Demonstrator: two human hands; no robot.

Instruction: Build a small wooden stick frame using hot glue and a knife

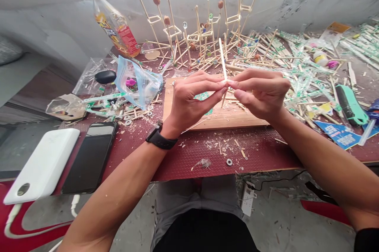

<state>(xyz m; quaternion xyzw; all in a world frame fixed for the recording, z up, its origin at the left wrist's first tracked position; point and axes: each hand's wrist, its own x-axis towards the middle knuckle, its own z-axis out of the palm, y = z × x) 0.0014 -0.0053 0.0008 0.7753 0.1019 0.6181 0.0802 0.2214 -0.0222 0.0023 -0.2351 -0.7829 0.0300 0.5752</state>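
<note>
Above a wooden board (192,123), my left hand (195,96) and my right hand (262,90) meet with fingertips pinched together. Between them they grip a thin wooden stick (222,58) that stands nearly upright, its upper end leaning slightly left. The spot where the fingers press hides its middle, and a stick end shows below them. Whether a second piece is joined there I cannot tell. A green patterned scrap (204,96) lies on the board behind my left hand. Behind the board stand stick structures (204,38) topped with marbles and brown lumps.
At left are a drink bottle (114,23), a zip bag (137,82), a black phone (91,157) and a white power bank (43,165). Wrappers and loose sticks (299,58) cover the right, beside a green-handled cutter (351,106). A metal nut (229,162) lies near the front edge.
</note>
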